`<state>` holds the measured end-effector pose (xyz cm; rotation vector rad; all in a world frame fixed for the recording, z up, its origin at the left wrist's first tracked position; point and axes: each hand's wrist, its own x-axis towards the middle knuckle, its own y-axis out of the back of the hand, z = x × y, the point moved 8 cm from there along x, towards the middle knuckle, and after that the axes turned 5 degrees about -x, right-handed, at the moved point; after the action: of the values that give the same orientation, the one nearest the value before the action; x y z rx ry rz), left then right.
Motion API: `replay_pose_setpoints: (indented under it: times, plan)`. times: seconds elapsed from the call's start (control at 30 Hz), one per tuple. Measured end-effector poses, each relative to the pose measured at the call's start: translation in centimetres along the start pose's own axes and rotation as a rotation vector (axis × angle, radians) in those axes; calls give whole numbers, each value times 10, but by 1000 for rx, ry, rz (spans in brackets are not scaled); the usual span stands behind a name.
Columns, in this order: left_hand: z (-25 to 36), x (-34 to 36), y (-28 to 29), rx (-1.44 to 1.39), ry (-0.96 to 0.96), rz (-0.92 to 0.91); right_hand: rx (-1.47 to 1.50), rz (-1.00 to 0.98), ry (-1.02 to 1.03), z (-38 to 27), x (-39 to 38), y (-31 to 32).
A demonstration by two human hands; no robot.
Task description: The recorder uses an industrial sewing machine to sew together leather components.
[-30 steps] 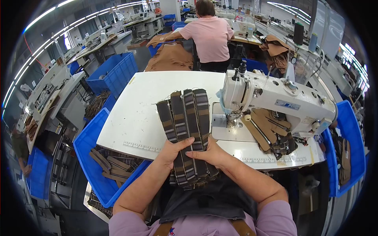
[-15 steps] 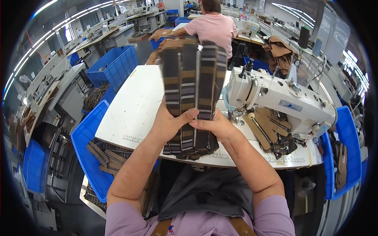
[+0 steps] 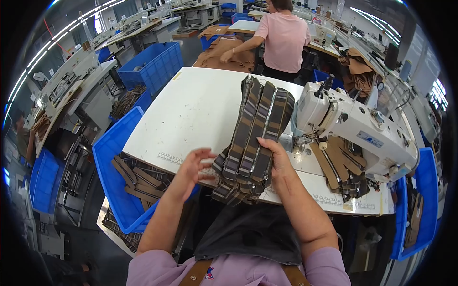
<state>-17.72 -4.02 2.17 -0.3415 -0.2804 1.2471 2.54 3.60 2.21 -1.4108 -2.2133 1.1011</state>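
Observation:
A thick stack of striped fabric pieces with zippers (image 3: pixel 254 131) leans over the front of the white sewing table, its lower end near the table's edge. My right hand (image 3: pixel 276 155) grips the stack's right side, thumb on top beside a zipper. To the left of the stack, my left hand (image 3: pixel 192 172) is off the fabric, fingers spread and slightly blurred. The sewing machine (image 3: pixel 353 124) stands just right of the stack. Under its arm lie tan and striped zippered pieces (image 3: pixel 336 164).
A blue crate (image 3: pixel 114 190) with tan zippered strips sits at the table's left edge; another blue crate (image 3: pixel 420 209) stands at the right. Beyond the white table (image 3: pixel 167 114), a co-worker in a pink shirt (image 3: pixel 285 40) reaches toward brown fabric pieces (image 3: pixel 224 53).
The stack has come down and tilted to the right. My left hand has let go of it and moved left; my right hand still grips it. The co-worker's arm now reaches left.

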Motion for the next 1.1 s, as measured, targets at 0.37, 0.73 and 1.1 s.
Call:
replay_pose_setpoints:
  times: [0.37, 0.73, 1.1]
  plan:
    - [-51, -45, -59, -412, -398, 391, 95, -62, 125, 17, -1, -24]
    - [-23, -43, -53, -564, -384, 574, -95, -54, 249, 23, -12, -32]
    - [-30, -47, -48, -343, -380, 499, -212, 95, 189, 25, -12, -28]
